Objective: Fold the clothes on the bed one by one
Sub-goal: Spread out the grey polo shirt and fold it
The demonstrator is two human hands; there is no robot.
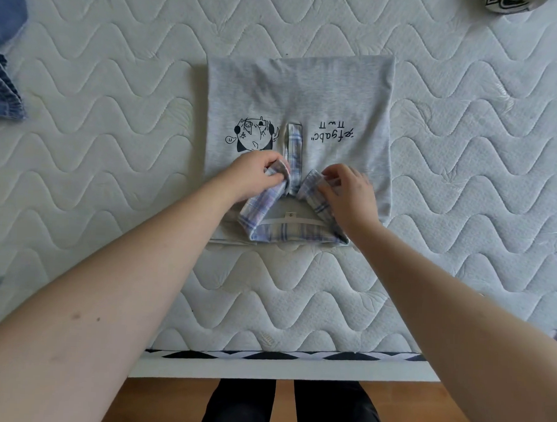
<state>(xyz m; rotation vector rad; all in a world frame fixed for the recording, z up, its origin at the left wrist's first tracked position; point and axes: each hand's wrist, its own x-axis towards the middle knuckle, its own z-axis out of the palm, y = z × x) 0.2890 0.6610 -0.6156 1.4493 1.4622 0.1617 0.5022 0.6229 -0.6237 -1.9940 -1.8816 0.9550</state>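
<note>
1. Grey shirt (300, 93) lies folded into a rectangle, flat mid-mattress (463, 187), collar end toward the person.
2. Left hand (256, 174) pinches the left plaid collar (261, 207) point.
3. Right hand (348, 190) pinches the right collar point; hands apart, one per side of the placket.
4. Denim garment (3, 80) lies at the far-left edge.

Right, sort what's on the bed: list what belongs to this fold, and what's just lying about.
In the job: grey shirt; its plaid collar; left hand and right hand, each pinching a collar tip.
Lying about: denim garment, black-and-white item, mattress.
</note>
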